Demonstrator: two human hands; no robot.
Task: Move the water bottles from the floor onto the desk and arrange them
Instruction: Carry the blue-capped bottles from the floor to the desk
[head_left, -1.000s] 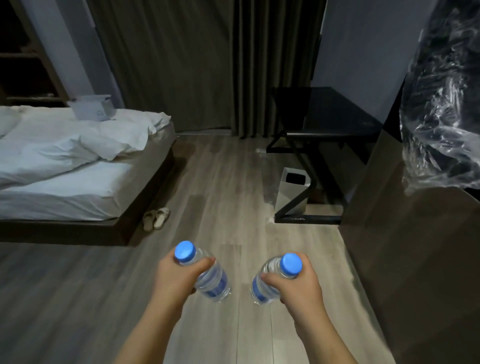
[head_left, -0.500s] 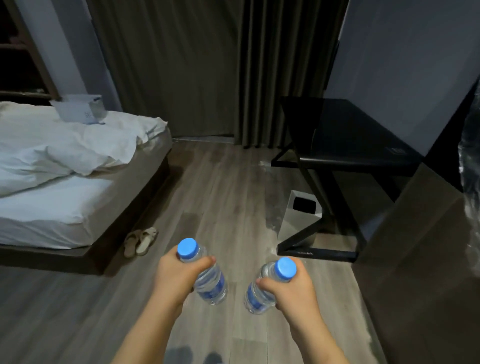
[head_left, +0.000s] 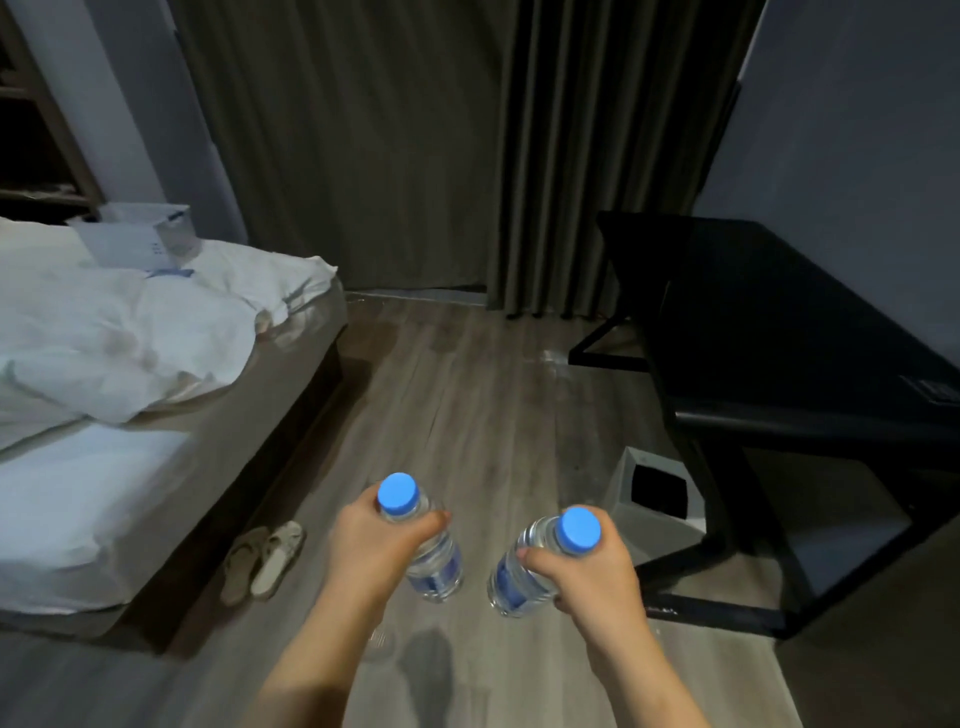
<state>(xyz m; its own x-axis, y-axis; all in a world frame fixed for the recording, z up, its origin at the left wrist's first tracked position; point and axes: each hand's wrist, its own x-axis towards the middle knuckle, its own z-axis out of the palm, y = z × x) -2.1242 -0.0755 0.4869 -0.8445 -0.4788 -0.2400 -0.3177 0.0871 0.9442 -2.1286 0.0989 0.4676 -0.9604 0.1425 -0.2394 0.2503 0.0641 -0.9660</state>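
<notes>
I hold two clear water bottles with blue caps above the wooden floor. My left hand (head_left: 376, 553) grips the left bottle (head_left: 436, 564) near its neck. My right hand (head_left: 587, 577) grips the right bottle (head_left: 511, 579) the same way. Both bottles tilt inward, their bases close together. The black desk (head_left: 779, 332) stands ahead on the right against the wall, its top dark and higher than the bottles.
A low bed with white bedding (head_left: 119, 364) fills the left side, a white box (head_left: 137, 236) on it. A pair of slippers (head_left: 262, 561) lies beside the bed. A grey bin (head_left: 654, 486) stands under the desk. Dark curtains (head_left: 415, 145) hang at the back.
My view has moved forward and turned right: the desk is nearer and larger, the plastic-wrapped thing at right has left view. Both hands still hold the bottles in front of me.
</notes>
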